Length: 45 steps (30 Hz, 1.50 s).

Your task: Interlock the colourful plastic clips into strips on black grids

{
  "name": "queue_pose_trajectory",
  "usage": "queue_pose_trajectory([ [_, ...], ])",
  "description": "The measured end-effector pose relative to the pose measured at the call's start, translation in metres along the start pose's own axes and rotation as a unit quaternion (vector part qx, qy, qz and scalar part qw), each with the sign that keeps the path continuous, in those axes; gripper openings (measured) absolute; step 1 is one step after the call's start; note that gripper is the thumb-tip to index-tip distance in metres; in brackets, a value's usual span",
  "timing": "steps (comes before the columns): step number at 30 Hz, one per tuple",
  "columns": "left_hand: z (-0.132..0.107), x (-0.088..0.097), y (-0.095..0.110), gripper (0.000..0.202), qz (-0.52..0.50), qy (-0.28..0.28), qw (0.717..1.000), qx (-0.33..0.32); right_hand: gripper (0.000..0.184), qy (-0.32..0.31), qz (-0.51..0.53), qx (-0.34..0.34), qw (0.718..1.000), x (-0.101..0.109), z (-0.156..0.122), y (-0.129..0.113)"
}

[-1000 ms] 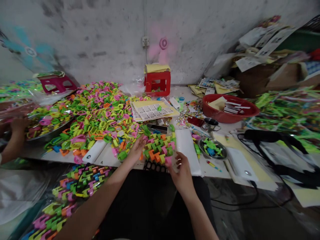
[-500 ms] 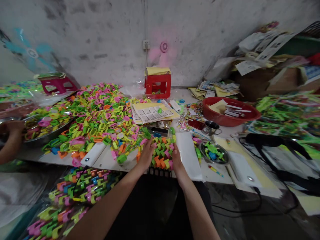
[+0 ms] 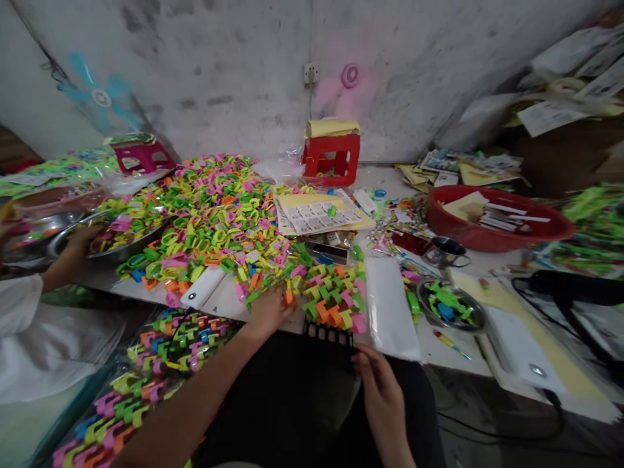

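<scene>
My left hand (image 3: 267, 312) is at the table's front edge, its fingers closed around a small orange plastic piece (image 3: 289, 298) by the loose pile. Just to its right, rows of interlocked coloured plastic clips (image 3: 331, 298) sit on a black slotted rack (image 3: 327, 333) that juts over the edge. My right hand (image 3: 383, 387) is lower down, thumb and fingertips closed at the rack's right front corner. What exactly the right fingertips grip is partly hidden. A large pile of loose plastic clips (image 3: 219, 214) spreads to the left.
A stack of clear bags (image 3: 392, 305) lies right of the rack. Farther right are a metal bowl (image 3: 451, 305), a steel cup (image 3: 446, 252) and a red basin (image 3: 500, 227). A white power bank (image 3: 203, 286) lies left. A co-worker's hand (image 3: 82, 240) reaches into a bowl.
Both hands have left the sides of the clip rows. My left hand moved left to the loose pieces; my right hand dropped to the rack's front corner. The view swung left.
</scene>
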State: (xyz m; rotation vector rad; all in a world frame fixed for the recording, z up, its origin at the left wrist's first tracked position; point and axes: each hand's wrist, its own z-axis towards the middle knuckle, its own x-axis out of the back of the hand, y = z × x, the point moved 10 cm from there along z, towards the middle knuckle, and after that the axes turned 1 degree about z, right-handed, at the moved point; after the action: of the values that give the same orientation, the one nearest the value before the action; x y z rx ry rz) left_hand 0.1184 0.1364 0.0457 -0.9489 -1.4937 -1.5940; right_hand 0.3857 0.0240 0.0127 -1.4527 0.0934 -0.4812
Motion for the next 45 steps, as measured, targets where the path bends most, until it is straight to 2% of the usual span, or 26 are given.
queue_pose_trajectory([
  [2, 0.001, -0.006, 0.002, 0.04, 0.008, -0.006, 1.0, 0.008, 0.038, -0.052, -0.03, 0.022, 0.998, -0.016, -0.009, -0.007],
  [4, -0.001, -0.002, 0.002, 0.035, -0.004, -0.004, 1.0, -0.004, 0.033, -0.095, -0.066, 0.055, 0.992, -0.028, -0.015, -0.019],
  [8, -0.026, 0.039, -0.005, 0.019, -0.023, -0.004, 0.997, -0.07, 0.027, -0.168, -0.119, 0.152, 0.967, -0.049, -0.031, -0.052],
  [9, -0.037, 0.048, -0.008, 0.017, -0.028, -0.032, 0.997, -0.07, 0.027, -0.183, -0.135, 0.176, 0.958, -0.055, -0.037, -0.061],
  [11, -0.064, 0.06, -0.01, 0.016, -0.045, -0.13, 0.988, -0.068, 0.032, -0.199, -0.176, 0.221, 0.938, -0.068, -0.049, -0.078],
  [15, -0.117, 0.071, 0.019, 0.013, -0.114, -0.281, 0.945, -0.124, 0.053, -0.223, -0.265, 0.271, 0.898, -0.091, -0.069, -0.096],
  [17, -0.127, 0.063, 0.028, 0.017, -0.191, -0.304, 0.926, -0.113, 0.047, -0.274, -0.283, 0.243, 0.886, -0.102, -0.073, -0.085],
  [19, -0.124, 0.046, 0.028, 0.032, -0.325, -0.267, 0.905, -0.063, 0.029, -0.31, -0.298, 0.183, 0.884, -0.104, -0.071, -0.064],
  [20, -0.12, 0.034, 0.024, 0.045, -0.405, -0.231, 0.884, -0.027, 0.023, -0.31, -0.309, 0.157, 0.885, -0.103, -0.069, -0.054],
  [21, -0.119, 0.019, 0.02, 0.059, -0.486, -0.203, 0.85, 0.007, 0.022, -0.3, -0.322, 0.14, 0.887, -0.101, -0.066, -0.046],
  [22, -0.12, -0.002, 0.018, 0.068, -0.544, -0.197, 0.814, 0.039, 0.022, -0.282, -0.332, 0.135, 0.89, -0.098, -0.064, -0.042],
  [23, -0.123, -0.023, 0.017, 0.069, -0.57, -0.203, 0.793, 0.07, 0.022, -0.265, -0.338, 0.14, 0.892, -0.097, -0.062, -0.041],
  [25, -0.129, -0.057, 0.018, 0.058, -0.58, -0.215, 0.777, 0.118, 0.021, -0.252, -0.333, 0.158, 0.895, -0.099, -0.063, -0.045],
  [26, -0.131, -0.067, 0.018, 0.053, -0.574, -0.213, 0.78, 0.132, 0.023, -0.252, -0.329, 0.163, 0.895, -0.101, -0.065, -0.047],
  [28, -0.127, -0.072, 0.018, 0.047, -0.561, -0.183, 0.794, 0.145, 0.024, -0.253, -0.322, 0.163, 0.898, -0.102, -0.066, -0.048],
  [30, -0.117, -0.065, 0.012, 0.047, -0.547, -0.134, 0.811, 0.155, 0.021, -0.23, -0.315, 0.165, 0.906, -0.094, -0.062, -0.048],
  [33, -0.097, -0.056, 0.003, 0.051, -0.537, -0.089, 0.824, 0.156, 0.031, -0.162, -0.305, 0.2, 0.917, -0.07, -0.05, -0.047],
  [35, -0.083, -0.055, 0.003, 0.05, -0.543, -0.082, 0.825, 0.129, 0.035, -0.117, -0.322, 0.224, 0.913, -0.057, -0.043, -0.041],
  [37, -0.071, -0.054, 0.007, 0.048, -0.532, -0.073, 0.839, 0.088, 0.037, -0.091, -0.347, 0.234, 0.903, -0.051, -0.038, -0.032],
  [40, -0.059, -0.056, 0.01, 0.044, -0.476, -0.047, 0.877, 0.037, 0.041, -0.09, -0.374, 0.249, 0.889, -0.055, -0.036, -0.02],
  [45, -0.053, -0.06, 0.009, 0.026, -0.385, -0.025, 0.923, -0.001, 0.043, -0.09, -0.387, 0.256, 0.881, -0.062, -0.038, -0.014],
])
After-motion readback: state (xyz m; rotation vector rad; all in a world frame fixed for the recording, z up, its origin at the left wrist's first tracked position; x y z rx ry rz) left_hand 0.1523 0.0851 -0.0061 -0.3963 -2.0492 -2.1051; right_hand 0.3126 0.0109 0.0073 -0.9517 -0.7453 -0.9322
